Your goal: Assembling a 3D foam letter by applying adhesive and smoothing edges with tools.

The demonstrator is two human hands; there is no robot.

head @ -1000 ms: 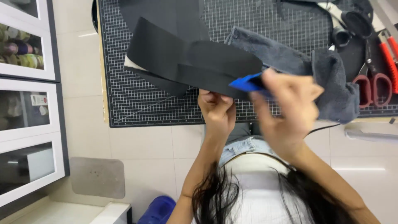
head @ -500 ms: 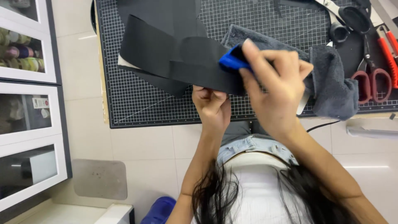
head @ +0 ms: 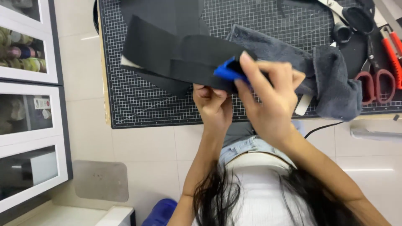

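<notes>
I have both hands up over the gridded cutting mat (head: pixel 138 104), working one piece of black fabric (head: pixel 167 58). My left hand (head: pixel 214 102) is closed on the fabric's lower edge, fingers curled under it and thumb on top. My right hand (head: pixel 270 98) pinches a small blue tool (head: pixel 228 72) against that same edge just above the left hand — fingertips clamped on it, index finger stretched forward over the cloth. The black fabric runs away from my hands to the left, lifted off the mat and lying partly over another dark sheet. Just beyond my right hand a grey towel (head: pixel 335 79) is bunched on the mat. Further right of that hand lie red-handled scissors (head: pixel 377 81) and a second red-handled tool (head: pixel 391 46) — well apart from the fabric.
</notes>
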